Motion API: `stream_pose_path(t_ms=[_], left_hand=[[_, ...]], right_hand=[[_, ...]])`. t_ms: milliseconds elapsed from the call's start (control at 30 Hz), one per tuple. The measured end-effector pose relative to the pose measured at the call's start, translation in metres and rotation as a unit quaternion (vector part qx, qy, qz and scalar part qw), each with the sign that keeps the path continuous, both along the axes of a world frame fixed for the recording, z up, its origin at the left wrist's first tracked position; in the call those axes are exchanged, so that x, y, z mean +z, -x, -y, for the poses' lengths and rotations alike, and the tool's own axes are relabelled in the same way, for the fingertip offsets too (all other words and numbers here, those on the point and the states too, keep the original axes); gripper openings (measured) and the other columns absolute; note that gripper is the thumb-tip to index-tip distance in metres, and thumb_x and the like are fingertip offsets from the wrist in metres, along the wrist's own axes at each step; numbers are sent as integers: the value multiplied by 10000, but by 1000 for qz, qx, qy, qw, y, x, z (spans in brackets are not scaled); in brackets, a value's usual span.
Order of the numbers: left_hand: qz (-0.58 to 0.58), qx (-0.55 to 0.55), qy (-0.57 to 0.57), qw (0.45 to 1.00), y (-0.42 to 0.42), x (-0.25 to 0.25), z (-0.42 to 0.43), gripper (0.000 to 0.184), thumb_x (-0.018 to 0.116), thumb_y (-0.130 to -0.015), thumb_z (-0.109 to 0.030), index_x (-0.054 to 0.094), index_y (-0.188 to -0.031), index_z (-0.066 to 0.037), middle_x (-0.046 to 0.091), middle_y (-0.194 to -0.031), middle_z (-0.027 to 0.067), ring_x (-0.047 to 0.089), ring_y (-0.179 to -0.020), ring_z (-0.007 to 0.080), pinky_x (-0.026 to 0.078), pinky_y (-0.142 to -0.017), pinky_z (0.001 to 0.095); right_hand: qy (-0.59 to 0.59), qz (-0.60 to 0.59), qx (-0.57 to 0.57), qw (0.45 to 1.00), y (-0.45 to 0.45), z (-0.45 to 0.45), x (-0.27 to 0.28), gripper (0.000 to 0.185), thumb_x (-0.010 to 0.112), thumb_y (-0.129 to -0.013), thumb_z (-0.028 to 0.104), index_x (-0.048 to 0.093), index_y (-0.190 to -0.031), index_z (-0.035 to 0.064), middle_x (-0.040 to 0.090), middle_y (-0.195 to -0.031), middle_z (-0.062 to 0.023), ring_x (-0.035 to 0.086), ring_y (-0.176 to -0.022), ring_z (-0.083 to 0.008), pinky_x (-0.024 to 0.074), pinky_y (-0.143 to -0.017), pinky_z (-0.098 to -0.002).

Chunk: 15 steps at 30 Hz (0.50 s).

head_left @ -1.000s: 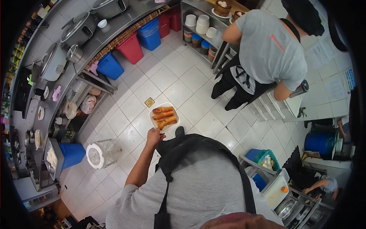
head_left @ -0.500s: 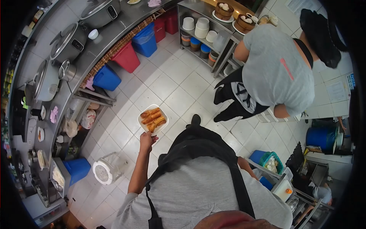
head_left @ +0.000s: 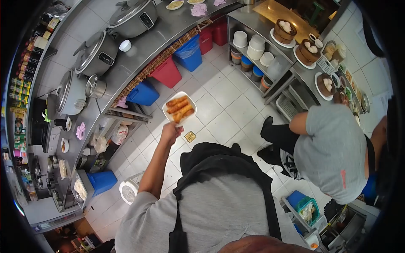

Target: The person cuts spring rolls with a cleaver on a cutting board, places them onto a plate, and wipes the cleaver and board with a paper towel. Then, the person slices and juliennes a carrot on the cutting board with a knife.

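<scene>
Left grip (head_left: 171, 133) is clamped on one edge of the dish (head_left: 165, 110), out over the floor (head_left: 215, 109); right grip's out of view. Any tilt could slide those rolls (head_left: 180, 109) off.

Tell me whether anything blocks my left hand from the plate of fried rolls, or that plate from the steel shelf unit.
Nothing visible: your left hand holds the plate by its near edge. Between plate and shelf unit shows only tiled floor; the co-worker stands right of that line.

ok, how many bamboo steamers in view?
3, in a row at upper right: far steamer, middle steamer, near steamer beside the co-worker, who may hide more.
</scene>
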<state>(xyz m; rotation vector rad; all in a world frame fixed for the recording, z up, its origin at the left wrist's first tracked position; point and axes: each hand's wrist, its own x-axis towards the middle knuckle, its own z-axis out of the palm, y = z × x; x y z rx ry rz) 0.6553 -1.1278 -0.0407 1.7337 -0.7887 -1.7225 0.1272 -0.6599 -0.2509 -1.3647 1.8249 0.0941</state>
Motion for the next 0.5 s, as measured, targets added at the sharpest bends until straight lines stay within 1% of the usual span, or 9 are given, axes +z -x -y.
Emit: stream_pose_path(t_ms=[100,133,267,333,400,500], left_hand=[[-26,35,6,999,11,10,89,326,464,-1076,-226,644,-1133,40,742,-898,127,747,-722,209,570,-609,301],[-37,43,5,998,13,14,124,332,456,-1081,-231,644,-1131,38,739,-890,120,745,-719,208,568,-608,301],[-42,7,26,999,17,17,268,321,468,-1083,-231,642,-1134,35,731,-881,108,738,-709,207,562,-599,294],[-48,14,48,998,24,12,351,291,489,-1081,-211,640,-1142,30,727,-889,102,731,-701,200,566,-598,290],[-47,9,43,998,30,8,428,281,493,-1082,-202,640,-1147,28,725,-890,102,730,-700,195,569,-597,289],[-59,26,47,997,45,-8,522,272,485,-1084,-187,638,-1161,25,721,-890,105,728,-699,192,575,-591,294]], right_hand=[[-12,0,-59,998,15,89,25,237,706,-852,217,803,-845,1,778,-862,-228,766,-742,-388,613,-707,-503],[-17,1,-86,996,17,107,24,237,705,-855,217,801,-842,1,777,-857,-227,765,-736,-386,613,-703,-503],[-48,13,-212,976,-16,155,35,240,701,-868,217,797,-830,1,774,-838,-221,760,-713,-377,610,-688,-502],[-73,17,-274,959,-41,163,41,242,700,-874,218,795,-824,1,772,-828,-218,757,-701,-373,609,-680,-501],[-119,20,-313,942,-82,148,44,245,698,-881,218,793,-818,1,770,-819,-215,755,-689,-368,608,-673,-500],[-203,23,-305,930,-151,104,48,250,695,-890,218,789,-809,0,768,-804,-210,751,-671,-362,606,-661,-500]])
